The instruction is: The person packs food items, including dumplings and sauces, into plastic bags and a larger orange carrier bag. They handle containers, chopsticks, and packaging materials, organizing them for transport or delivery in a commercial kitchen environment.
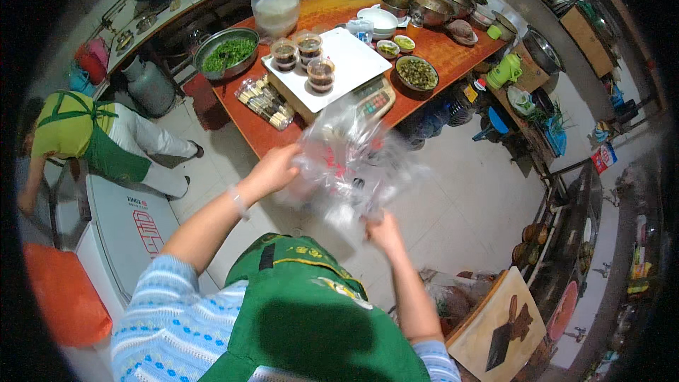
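A clear plastic bag [353, 170] with red and dark print spreads between my hands, blurred by motion. My left hand [274, 170] grips its left side, and my right hand [383, 231] pinches its lower right edge. Beyond the bag is a weighing scale [376, 98] with a keypad. On its white platform [347, 66] stand three lidded plastic cups, one in front [321, 75], holding dark sauce. Packaged chopsticks [264, 102] lie left of the scale. A metal pan [227, 53] of chopped greens sits farther left, and a bowl of chopped vegetables [417, 72] is at the right.
A knotted bag of white contents [276, 8] and steel basins [431, 6] stand on the wooden table [329, 8]. Another person [90, 132] bends over a white chest freezer [132, 223] at left. A cleaver [499, 342] lies on a cutting board [522, 297] at lower right.
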Motion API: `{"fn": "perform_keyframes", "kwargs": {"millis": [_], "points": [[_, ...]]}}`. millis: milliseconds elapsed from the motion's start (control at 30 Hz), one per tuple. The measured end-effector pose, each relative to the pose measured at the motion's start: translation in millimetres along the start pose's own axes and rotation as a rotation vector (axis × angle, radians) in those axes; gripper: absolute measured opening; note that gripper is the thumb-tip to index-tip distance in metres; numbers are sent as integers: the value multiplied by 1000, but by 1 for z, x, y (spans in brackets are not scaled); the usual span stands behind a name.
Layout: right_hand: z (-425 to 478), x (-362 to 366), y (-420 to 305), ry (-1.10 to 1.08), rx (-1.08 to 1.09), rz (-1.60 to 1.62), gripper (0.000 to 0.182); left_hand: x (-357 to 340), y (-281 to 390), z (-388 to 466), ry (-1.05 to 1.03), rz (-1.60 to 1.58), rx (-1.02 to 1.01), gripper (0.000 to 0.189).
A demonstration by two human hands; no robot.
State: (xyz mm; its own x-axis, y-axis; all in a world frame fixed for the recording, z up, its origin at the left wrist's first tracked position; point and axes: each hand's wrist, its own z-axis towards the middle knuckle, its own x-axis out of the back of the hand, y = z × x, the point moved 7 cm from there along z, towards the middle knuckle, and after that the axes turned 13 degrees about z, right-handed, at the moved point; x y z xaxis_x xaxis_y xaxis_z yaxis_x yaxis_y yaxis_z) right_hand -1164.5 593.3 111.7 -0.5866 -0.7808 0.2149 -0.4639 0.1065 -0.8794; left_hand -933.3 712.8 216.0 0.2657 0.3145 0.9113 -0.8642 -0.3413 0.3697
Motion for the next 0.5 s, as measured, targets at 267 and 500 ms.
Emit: {"fn": "perform_keyframes", "kwargs": {"millis": [267,500], "points": [[15,-70,-41,-51,-90,673,12,66,-70,19,-68,70,257,26],[55,-132,-55,86,-217,815,10,61,-142,95,-197,295,29,20]]}}
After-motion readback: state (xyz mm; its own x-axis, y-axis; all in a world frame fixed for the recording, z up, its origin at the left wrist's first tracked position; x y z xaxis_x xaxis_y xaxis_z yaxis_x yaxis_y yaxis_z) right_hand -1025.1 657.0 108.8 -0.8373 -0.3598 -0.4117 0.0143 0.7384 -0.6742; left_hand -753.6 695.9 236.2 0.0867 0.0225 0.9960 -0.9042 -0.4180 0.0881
